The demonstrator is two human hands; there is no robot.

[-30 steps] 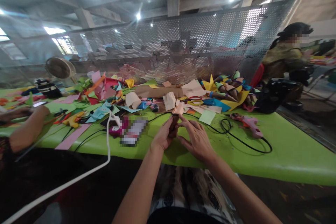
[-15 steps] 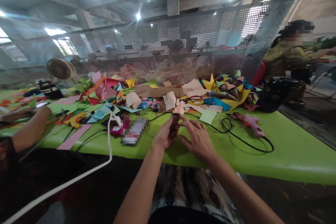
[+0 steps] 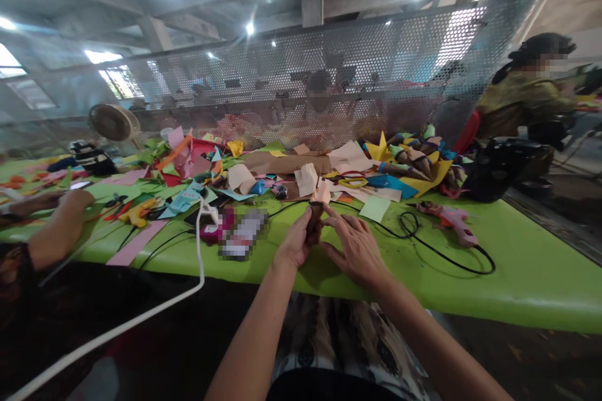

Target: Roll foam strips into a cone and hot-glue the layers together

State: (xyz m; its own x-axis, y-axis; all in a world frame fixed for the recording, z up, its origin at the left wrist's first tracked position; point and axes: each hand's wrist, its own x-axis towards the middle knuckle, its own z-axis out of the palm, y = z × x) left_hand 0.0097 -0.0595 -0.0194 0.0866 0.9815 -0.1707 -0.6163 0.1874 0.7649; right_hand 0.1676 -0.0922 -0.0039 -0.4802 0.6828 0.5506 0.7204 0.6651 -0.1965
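Note:
Over the front edge of the green table, my left hand [image 3: 297, 243] is closed around a small brown rolled paper piece [image 3: 316, 216] with a peach-coloured top. Much of this roll is hidden by my fingers. My right hand [image 3: 353, 245] is beside it, fingers apart and slightly bent, the index fingertip at the upper part of the roll; whether it presses on it I cannot tell. Behind the roll lie a cream paper piece [image 3: 306, 179] and yellow-handled scissors [image 3: 352, 180]. To the right rests a pink glue gun [image 3: 449, 219] with a black cord.
A phone [image 3: 243, 235] and a magenta power strip [image 3: 217, 225] with a white cable [image 3: 200, 263] lie left of my hands. Coloured paper scraps [image 3: 188, 160] and paper cones [image 3: 414, 153] line the back, before a perforated metal screen [image 3: 282, 94]. Another person's arm [image 3: 61, 219] is at left.
My view has shifted slightly, moving the scene a little to the right. Both hands stay almost where they were, with the brown roll still in the left one.

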